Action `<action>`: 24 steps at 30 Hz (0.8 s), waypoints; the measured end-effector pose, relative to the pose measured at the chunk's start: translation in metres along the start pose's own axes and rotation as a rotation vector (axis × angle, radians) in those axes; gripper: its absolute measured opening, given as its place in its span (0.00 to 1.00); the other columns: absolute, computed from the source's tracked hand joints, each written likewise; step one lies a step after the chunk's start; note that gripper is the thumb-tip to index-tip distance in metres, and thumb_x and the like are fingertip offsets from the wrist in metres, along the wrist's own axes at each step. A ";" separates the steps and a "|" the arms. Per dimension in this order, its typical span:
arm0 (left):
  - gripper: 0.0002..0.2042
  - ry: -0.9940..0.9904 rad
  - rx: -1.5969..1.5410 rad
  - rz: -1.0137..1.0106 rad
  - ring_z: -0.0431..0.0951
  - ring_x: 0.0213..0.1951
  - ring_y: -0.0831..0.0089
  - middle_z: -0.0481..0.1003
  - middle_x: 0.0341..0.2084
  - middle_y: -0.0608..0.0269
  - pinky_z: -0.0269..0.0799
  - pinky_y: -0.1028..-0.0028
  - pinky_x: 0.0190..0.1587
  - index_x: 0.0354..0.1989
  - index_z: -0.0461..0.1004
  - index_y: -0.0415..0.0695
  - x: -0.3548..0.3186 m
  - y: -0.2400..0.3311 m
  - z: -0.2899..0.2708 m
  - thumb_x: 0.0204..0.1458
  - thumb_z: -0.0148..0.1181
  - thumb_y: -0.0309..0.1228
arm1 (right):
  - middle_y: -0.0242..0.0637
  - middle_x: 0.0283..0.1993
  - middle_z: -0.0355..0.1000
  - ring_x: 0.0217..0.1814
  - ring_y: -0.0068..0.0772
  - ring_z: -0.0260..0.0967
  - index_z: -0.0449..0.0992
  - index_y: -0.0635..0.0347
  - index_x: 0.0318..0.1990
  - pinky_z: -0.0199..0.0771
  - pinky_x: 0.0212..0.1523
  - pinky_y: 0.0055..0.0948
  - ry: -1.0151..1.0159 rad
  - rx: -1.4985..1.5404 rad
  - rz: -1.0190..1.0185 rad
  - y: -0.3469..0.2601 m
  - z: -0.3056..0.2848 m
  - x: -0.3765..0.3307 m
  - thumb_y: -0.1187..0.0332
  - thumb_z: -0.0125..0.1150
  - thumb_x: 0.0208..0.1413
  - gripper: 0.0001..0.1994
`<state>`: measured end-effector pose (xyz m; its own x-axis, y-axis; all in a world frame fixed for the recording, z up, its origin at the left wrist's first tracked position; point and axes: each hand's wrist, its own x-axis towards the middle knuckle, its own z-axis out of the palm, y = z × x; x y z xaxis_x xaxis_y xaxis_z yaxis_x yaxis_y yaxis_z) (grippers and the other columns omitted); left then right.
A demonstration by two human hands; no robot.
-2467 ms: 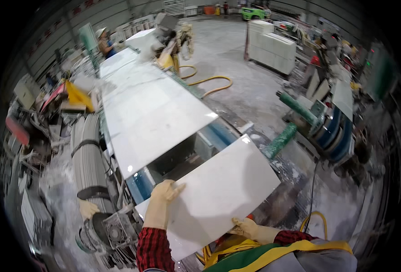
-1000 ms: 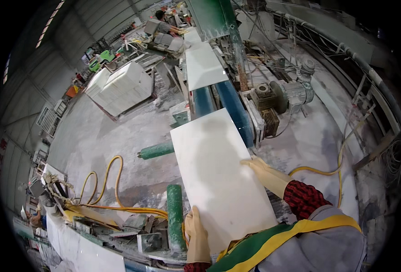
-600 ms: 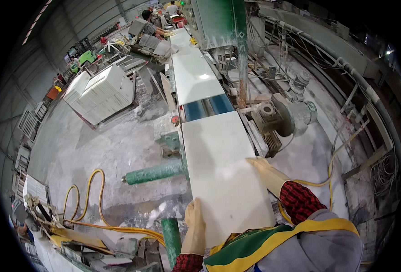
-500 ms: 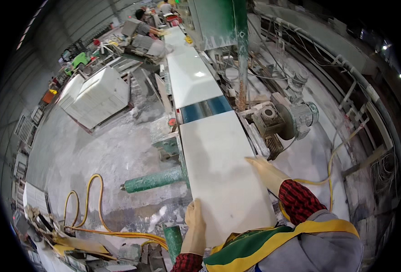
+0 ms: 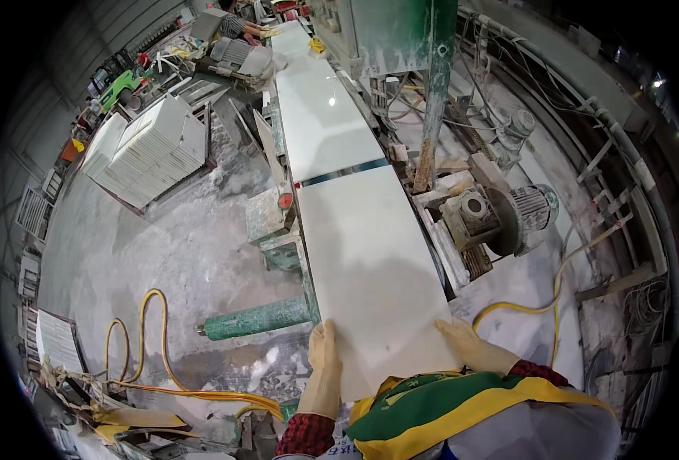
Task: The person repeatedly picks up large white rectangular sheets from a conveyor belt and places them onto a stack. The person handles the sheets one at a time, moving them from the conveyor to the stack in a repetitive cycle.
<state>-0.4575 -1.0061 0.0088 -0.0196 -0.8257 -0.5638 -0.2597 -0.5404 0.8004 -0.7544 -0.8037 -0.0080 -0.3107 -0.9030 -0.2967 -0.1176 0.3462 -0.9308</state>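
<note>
A long, pale slab [image 5: 374, 261] lies lengthwise in front of me on a narrow conveyor. My left hand [image 5: 324, 368], in a cream glove, grips its left edge close to my body; the fingertips are partly hidden. At the right edge, almost level with it, my right hand [image 5: 474, 346] holds the slab in a matching glove, its fingers bent at the rim. Ahead lies a second glossy white slab [image 5: 328, 126]. Only a thin strip of blue belt [image 5: 347, 172] shows between the two.
A motor [image 5: 535, 211] with gearbox stands right of the conveyor, beside a green post [image 5: 438, 92]. A green roller [image 5: 257, 318] juts out left. Yellow hoses [image 5: 155, 330] lie on the floor. Stacked slabs [image 5: 151, 149] stand farther left. Another person's arm [image 5: 257, 32] reaches toward the line's far end.
The near slab has moved forward, narrowing the blue gap. My right hand has come back along the right edge toward me, and my left hand is slightly farther forward.
</note>
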 end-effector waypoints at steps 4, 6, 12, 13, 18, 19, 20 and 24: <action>0.22 0.075 0.042 0.084 0.71 0.33 0.81 0.78 0.34 0.71 0.71 0.72 0.40 0.54 0.82 0.42 0.037 -0.023 0.004 0.72 0.62 0.51 | 0.41 0.55 0.81 0.55 0.38 0.79 0.76 0.64 0.67 0.81 0.58 0.43 0.032 0.438 0.396 -0.022 0.007 0.020 0.56 0.65 0.73 0.24; 0.22 0.004 -0.043 0.055 0.73 0.38 0.79 0.79 0.37 0.69 0.74 0.69 0.45 0.57 0.81 0.43 0.052 -0.034 0.001 0.72 0.61 0.50 | 0.41 0.54 0.81 0.54 0.38 0.79 0.76 0.63 0.66 0.81 0.57 0.44 0.045 0.475 0.385 -0.009 0.004 0.027 0.55 0.67 0.72 0.25; 0.32 0.066 0.249 -0.010 0.81 0.59 0.52 0.82 0.57 0.53 0.73 0.56 0.63 0.63 0.78 0.42 0.043 0.001 0.005 0.72 0.49 0.61 | 0.40 0.51 0.81 0.49 0.37 0.80 0.77 0.61 0.65 0.82 0.51 0.42 0.095 0.433 0.407 -0.003 0.006 0.047 0.55 0.66 0.71 0.23; 0.32 0.042 0.379 0.040 0.80 0.60 0.49 0.81 0.59 0.50 0.72 0.54 0.64 0.63 0.77 0.42 0.038 0.012 0.004 0.72 0.48 0.60 | 0.40 0.50 0.82 0.47 0.37 0.80 0.77 0.60 0.65 0.82 0.49 0.41 0.101 0.375 0.439 -0.014 0.004 0.049 0.55 0.65 0.72 0.22; 0.32 -0.014 0.774 0.239 0.79 0.59 0.37 0.80 0.56 0.36 0.73 0.47 0.64 0.53 0.80 0.38 0.027 0.052 -0.007 0.73 0.42 0.57 | 0.41 0.49 0.82 0.46 0.39 0.80 0.78 0.60 0.62 0.82 0.47 0.45 0.098 0.415 0.410 -0.008 -0.001 0.056 0.52 0.68 0.70 0.23; 0.32 -0.100 0.813 0.230 0.80 0.57 0.36 0.81 0.53 0.35 0.74 0.47 0.62 0.50 0.81 0.37 0.028 0.061 -0.008 0.72 0.43 0.57 | 0.41 0.49 0.82 0.46 0.39 0.81 0.78 0.60 0.61 0.82 0.46 0.46 0.086 0.513 0.357 0.011 -0.001 0.058 0.51 0.68 0.71 0.23; 0.32 -0.174 0.847 0.224 0.81 0.55 0.35 0.82 0.50 0.35 0.75 0.46 0.61 0.47 0.83 0.36 0.030 0.072 -0.010 0.72 0.43 0.56 | 0.41 0.49 0.82 0.46 0.40 0.81 0.78 0.60 0.61 0.83 0.47 0.46 0.088 0.397 0.386 0.013 -0.003 0.059 0.52 0.68 0.71 0.23; 0.33 -0.194 1.116 0.422 0.84 0.44 0.34 0.83 0.35 0.34 0.78 0.46 0.53 0.40 0.85 0.36 0.067 0.077 -0.019 0.71 0.43 0.55 | 0.43 0.50 0.81 0.48 0.42 0.80 0.78 0.60 0.62 0.82 0.48 0.48 0.102 0.278 0.439 -0.028 -0.005 0.062 0.55 0.66 0.72 0.21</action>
<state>-0.4603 -1.1064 0.0367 -0.4236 -0.8136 -0.3983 -0.8866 0.2822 0.3664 -0.7747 -0.8686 0.0009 -0.3665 -0.6537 -0.6621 0.2951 0.5932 -0.7490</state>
